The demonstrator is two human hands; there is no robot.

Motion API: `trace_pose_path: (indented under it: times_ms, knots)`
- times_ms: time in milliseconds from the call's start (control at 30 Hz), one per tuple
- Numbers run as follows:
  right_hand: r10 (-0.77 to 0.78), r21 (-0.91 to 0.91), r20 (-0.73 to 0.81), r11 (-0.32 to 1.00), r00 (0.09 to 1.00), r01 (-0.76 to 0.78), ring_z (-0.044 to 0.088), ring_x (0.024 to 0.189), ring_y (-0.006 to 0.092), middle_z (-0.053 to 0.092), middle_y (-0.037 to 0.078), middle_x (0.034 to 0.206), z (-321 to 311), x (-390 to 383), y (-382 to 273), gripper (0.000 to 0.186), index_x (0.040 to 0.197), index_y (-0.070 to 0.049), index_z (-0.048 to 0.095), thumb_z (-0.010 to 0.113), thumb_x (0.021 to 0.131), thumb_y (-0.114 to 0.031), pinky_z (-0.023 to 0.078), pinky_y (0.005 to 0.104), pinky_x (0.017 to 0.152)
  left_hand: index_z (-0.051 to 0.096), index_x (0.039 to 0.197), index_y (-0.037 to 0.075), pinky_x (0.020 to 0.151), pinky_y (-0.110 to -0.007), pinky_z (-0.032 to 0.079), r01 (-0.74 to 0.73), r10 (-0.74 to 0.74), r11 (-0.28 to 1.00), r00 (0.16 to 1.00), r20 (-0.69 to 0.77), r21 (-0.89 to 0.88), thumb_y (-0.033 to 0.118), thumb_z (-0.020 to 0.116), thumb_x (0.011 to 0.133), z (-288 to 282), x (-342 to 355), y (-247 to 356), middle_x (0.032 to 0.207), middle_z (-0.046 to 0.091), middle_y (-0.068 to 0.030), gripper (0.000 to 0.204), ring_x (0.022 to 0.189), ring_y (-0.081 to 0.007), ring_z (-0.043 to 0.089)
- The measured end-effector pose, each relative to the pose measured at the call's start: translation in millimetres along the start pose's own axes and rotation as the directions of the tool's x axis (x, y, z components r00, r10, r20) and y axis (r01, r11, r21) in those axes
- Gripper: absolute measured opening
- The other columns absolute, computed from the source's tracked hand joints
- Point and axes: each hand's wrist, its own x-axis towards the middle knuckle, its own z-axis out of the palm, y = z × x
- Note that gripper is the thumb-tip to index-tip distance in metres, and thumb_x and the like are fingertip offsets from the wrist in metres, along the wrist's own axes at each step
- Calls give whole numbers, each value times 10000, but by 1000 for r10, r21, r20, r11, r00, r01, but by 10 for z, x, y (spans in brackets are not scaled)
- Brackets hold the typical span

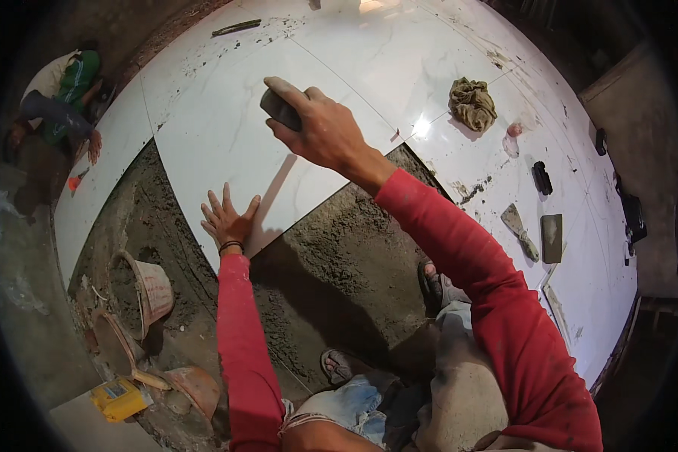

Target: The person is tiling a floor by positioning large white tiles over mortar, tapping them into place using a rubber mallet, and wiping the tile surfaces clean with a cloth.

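Observation:
My left hand (pixel 229 219) lies with fingers spread on the near corner of a large white tile (pixel 233 120). My right hand (pixel 325 129) is closed round a dark rounded block (pixel 280 110) that looks like a rubber mallet head, above the same tile. Whether the block touches the tile, or has a handle, I cannot tell. Grey mortar (pixel 346 233) lies exposed along the tile's near edge, and more mortar (pixel 139 203) runs along its left side.
Buckets (pixel 152 290) and a yellow packet (pixel 119 399) stand lower left. On the right tiles lie a crumpled cloth (pixel 472 104), a putty knife (pixel 520 232), a grey flat block (pixel 551 239) and a black object (pixel 542 178). Another person (pixel 60 98) crouches far left. My feet are on the mortar.

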Motion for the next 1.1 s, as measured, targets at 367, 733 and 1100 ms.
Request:
trace_pose_path:
  times_ms: [367, 733, 1100]
  knots:
    - [-49, 103, -58, 993, 997, 55, 719, 950, 371, 738, 169, 1066, 82, 553, 525, 631, 1453, -166, 507, 752, 886, -295, 568, 437, 838, 185, 1634, 262, 1146, -762, 70, 24, -22, 1000, 997, -75, 21, 912, 449, 782, 84, 76, 203, 1697, 112, -155, 1104, 1530, -508, 35]
    - [-220, 124, -295, 956, 930, 265, 699, 1135, 244, 725, 135, 1208, 483, 1638, 1058, 543, 1448, -131, 534, 724, 954, -252, 546, 355, 964, 165, 1637, 300, 1106, -809, 45, 57, -56, 998, 997, -58, 7, 1003, 415, 689, 40, 647, 371, 1693, 55, -193, 1207, 1522, -533, -13]
    - [-280, -131, -155, 956, 947, 261, 689, 1129, 225, 698, 140, 1251, 446, 1789, 1262, 575, 1483, -177, 488, 715, 968, -296, 554, 357, 952, 239, 1611, 266, 1099, -811, 80, 44, -51, 998, 972, -228, -35, 964, 478, 707, 125, 875, 406, 1650, 184, -256, 1166, 1519, -531, 76]
